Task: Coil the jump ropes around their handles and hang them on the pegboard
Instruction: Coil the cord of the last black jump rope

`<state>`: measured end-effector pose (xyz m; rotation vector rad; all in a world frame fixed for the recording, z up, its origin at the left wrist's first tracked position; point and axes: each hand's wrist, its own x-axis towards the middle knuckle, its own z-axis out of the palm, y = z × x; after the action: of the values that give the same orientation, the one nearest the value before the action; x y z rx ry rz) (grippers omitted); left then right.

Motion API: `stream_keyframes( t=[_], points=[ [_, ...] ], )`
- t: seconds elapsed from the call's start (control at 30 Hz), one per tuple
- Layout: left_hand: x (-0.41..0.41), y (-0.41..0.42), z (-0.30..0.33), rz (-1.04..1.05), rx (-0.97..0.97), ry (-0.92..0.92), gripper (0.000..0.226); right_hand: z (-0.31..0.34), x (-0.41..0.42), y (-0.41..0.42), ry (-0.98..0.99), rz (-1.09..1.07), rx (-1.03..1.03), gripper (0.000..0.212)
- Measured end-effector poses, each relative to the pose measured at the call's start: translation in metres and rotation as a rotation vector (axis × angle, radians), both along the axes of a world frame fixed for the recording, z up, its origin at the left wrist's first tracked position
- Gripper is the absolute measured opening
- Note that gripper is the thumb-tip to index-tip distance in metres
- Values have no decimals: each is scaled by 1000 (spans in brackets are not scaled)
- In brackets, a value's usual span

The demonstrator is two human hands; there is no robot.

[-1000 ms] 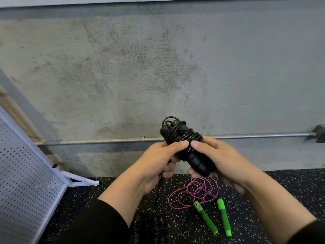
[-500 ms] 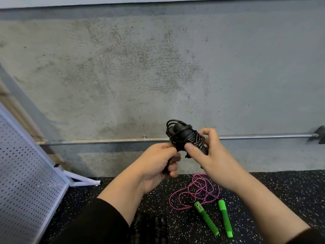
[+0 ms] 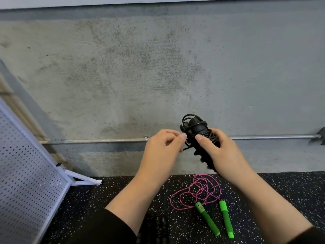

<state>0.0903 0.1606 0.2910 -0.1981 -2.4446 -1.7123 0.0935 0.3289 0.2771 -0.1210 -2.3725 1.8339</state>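
My right hand (image 3: 223,154) grips the black jump rope (image 3: 197,131), coiled round its handles, held up before the concrete wall (image 3: 158,67). My left hand (image 3: 161,152) pinches the cord's loose end. Pink rope with green handles (image 3: 207,199) lies on the floor; pegboard (image 3: 22,164) stands left.

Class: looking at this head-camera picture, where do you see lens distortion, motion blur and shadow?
Head view: wide-angle lens bows the wall pipe; the left hand is slightly motion-blurred beside the black jump rope; lighting is soft and even, with a shadow behind the pegboard.
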Motion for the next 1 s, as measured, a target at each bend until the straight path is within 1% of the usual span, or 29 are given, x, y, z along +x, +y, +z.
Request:
stream_keyframes(
  t=[0.07, 0.1, 0.13, 0.17, 0.23, 0.3, 0.33, 0.4, 0.5, 0.57, 0.6, 0.67, 0.7, 0.8, 0.93, 1.0],
  points=[
    [0, 0, 2, -89, 314, -1, 29, 3, 2, -2, -18, 18, -117, 22],
    [1, 0, 2, -148, 424, -1, 25, 4, 2, -3, -19, 19, -144, 23],
    [3, 0, 3, -201, 449, 18, 27, 6, 2, -3, -22, 20, -164, 24],
    [5, 0, 2, -233, 402, 36, 32, 6, 2, -4, -28, 22, -188, 26],
    [7, 0, 2, -270, 226, 85, 36, 5, 1, -4, -47, 30, -230, 29],
    [7, 1, 2, -252, 86, 156, 38, 4, 1, -5, -63, 41, -249, 30],
    [6, 1, 1, -227, 64, 182, 38, 4, 2, -5, -68, 51, -259, 31],
    [2, 1, 0, -176, 82, 198, 34, 5, 3, -6, -74, 69, -282, 32],
    [-4, 0, 0, -98, 204, 166, 24, 5, 5, -6, -80, 86, -288, 34],
    [-7, 0, 1, -52, 264, 145, 26, 5, 6, -7, -80, 89, -283, 35],
    [-8, -1, 1, -35, 260, 134, 26, 5, 6, -7, -76, 88, -279, 35],
    [-8, -2, 2, -31, 191, 132, 24, 5, 6, -8, -66, 77, -280, 33],
    [-8, -3, 1, -37, 127, 152, 26, 5, 6, -8, -61, 72, -285, 33],
    [-7, -3, -3, 0, -118, 307, 28, 5, 5, -10, -51, 63, -278, 34],
    [-7, 2, -7, 48, -229, 421, 23, 5, 6, -12, -46, 50, -310, 34],
    [-7, 2, -7, 69, -253, 439, 20, 6, 6, -12, -42, 44, -310, 35]
  ],
)
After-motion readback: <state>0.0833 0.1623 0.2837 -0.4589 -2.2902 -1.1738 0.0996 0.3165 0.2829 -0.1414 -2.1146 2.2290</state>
